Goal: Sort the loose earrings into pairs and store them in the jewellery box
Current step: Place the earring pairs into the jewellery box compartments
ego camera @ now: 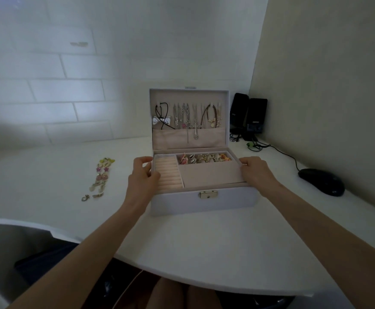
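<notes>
A pale lilac, rectangular jewellery box (204,202) with a small gold clasp (208,194) on its front wall stands open on a white desk (204,241). Its lid (227,112) is upright at the back of the box, lined in pale pink, with a row of chain and cord necklaces (188,118) hanging down into a fabric pocket.

Inside the box sits a pale pink velvet tray (211,175), with ridged ring rolls at its left end. A narrow compartment along the tray's back edge holds small colourful, gold-toned pieces of jewellery (204,158).

The person's left hand (143,175) is at the box's left end. Its fingers are curled round the tray's left edge, with the thumb on the ring rolls. The right hand (258,170) is at the box's right end, its fingers bent over the tray's right edge.

Well to the left of the box, the loose earrings (101,177) lie on the desk in a narrow column, mostly two side by side: yellow, pink star-shaped, pink round and pale gold ones.

To the right of the box, behind it, stand two black speakers (249,114), and nearer lies a black computer mouse (321,181) with its cable.
</notes>
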{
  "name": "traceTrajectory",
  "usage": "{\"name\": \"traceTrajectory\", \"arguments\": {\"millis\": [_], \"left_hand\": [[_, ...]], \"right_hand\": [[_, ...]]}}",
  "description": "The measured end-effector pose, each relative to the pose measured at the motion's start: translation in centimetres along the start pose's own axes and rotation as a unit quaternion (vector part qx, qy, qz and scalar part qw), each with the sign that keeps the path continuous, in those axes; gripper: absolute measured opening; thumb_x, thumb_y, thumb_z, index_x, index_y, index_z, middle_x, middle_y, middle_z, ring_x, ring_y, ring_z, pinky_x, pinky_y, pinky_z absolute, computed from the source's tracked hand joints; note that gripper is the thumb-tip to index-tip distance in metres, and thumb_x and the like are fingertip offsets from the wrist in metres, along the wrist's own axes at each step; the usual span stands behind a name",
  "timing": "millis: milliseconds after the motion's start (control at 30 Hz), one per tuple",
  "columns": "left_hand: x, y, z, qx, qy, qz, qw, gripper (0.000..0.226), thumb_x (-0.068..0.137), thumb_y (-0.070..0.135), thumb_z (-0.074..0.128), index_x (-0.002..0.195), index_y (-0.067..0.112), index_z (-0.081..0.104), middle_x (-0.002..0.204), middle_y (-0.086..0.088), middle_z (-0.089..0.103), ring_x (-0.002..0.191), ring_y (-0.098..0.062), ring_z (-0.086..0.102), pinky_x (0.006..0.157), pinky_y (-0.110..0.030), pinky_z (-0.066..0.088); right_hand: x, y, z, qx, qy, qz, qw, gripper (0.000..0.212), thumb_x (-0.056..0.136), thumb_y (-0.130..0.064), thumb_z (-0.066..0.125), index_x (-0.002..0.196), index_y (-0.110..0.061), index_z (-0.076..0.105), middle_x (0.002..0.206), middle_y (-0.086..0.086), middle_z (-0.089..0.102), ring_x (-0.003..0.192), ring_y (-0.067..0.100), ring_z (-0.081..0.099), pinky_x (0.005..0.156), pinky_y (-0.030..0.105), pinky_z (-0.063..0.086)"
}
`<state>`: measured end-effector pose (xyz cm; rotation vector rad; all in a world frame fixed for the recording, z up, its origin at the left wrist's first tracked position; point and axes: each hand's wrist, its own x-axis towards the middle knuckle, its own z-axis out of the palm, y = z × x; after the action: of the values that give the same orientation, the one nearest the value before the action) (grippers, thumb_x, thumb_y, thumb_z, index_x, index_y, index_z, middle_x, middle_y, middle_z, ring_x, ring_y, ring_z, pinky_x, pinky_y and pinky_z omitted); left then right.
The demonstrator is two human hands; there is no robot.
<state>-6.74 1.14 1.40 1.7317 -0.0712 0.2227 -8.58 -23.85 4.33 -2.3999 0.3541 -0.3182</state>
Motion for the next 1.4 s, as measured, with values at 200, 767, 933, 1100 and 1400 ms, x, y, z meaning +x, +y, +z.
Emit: {"name": "traceTrajectory", "arguments": {"millis": [200, 767, 933, 1100, 1400], "left_hand": [[0.9, -1.1, -0.2, 0.018, -0.019, 0.024, 0.999, 0.023, 0.095, 0.013, 0.047, 0.116, 0.021, 0.042, 0.117, 0.004, 0.055, 0.094, -0.015, 0.059, 0.070, -0.022, 0.050], [16.1, -7.8, -12.6, 0.222, 0.062, -0.028, 0.973, 0.028, 0.084, 0.029, 0.067, 0.107, 0.014, 0.066, 0.101, -0.004, 0.066, 0.092, -0.018, 0.060, 0.079, -0.028, 0.044], [17.3, -8.4, -12.7, 0.278, -0.001, -0.023, 0.960, 0.012, 0.075, 0.031, 0.075, 0.083, 0.022, 0.070, 0.080, 0.003, 0.067, 0.072, -0.014, 0.062, 0.072, -0.030, 0.047], [17.6, -8.9, -12.3, 0.310, 0.013, 0.018, 0.951, 0.007, 0.078, 0.024, 0.072, 0.079, 0.019, 0.067, 0.071, 0.003, 0.059, 0.059, -0.011, 0.051, 0.058, -0.025, 0.040], [15.5, -5.4, -11.0, 0.119, 0.110, 0.119, 0.980, 0.014, 0.078, 0.014, 0.071, 0.079, 0.007, 0.059, 0.078, -0.008, 0.065, 0.070, -0.015, 0.061, 0.070, -0.030, 0.051]], "right_hand": [[1.3, 0.1, 0.6, -0.069, -0.007, 0.008, 0.998, 0.038, 0.094, -0.006, 0.034, 0.126, -0.005, 0.055, 0.124, 0.019, 0.057, 0.109, 0.033, 0.053, 0.082, 0.033, 0.042], [4.3, -12.4, 10.5, -0.045, -0.085, -0.321, 0.942, 0.019, 0.091, -0.018, 0.055, 0.104, -0.015, 0.068, 0.102, 0.001, 0.063, 0.087, 0.011, 0.056, 0.075, 0.022, 0.040], [5.0, -11.5, 12.1, -0.021, -0.066, -0.333, 0.940, 0.018, 0.088, -0.012, 0.056, 0.097, -0.017, 0.070, 0.093, 0.004, 0.058, 0.083, 0.019, 0.057, 0.078, 0.037, 0.048], [5.3, -11.5, 12.4, 0.016, -0.065, -0.318, 0.946, 0.016, 0.086, -0.012, 0.059, 0.092, -0.020, 0.072, 0.091, 0.003, 0.058, 0.081, 0.017, 0.058, 0.079, 0.040, 0.050], [4.7, -12.0, 11.3, 0.166, -0.038, -0.235, 0.957, 0.017, 0.088, -0.008, 0.060, 0.096, -0.019, 0.069, 0.088, -0.007, 0.064, 0.077, 0.001, 0.058, 0.069, 0.006, 0.047]]}}
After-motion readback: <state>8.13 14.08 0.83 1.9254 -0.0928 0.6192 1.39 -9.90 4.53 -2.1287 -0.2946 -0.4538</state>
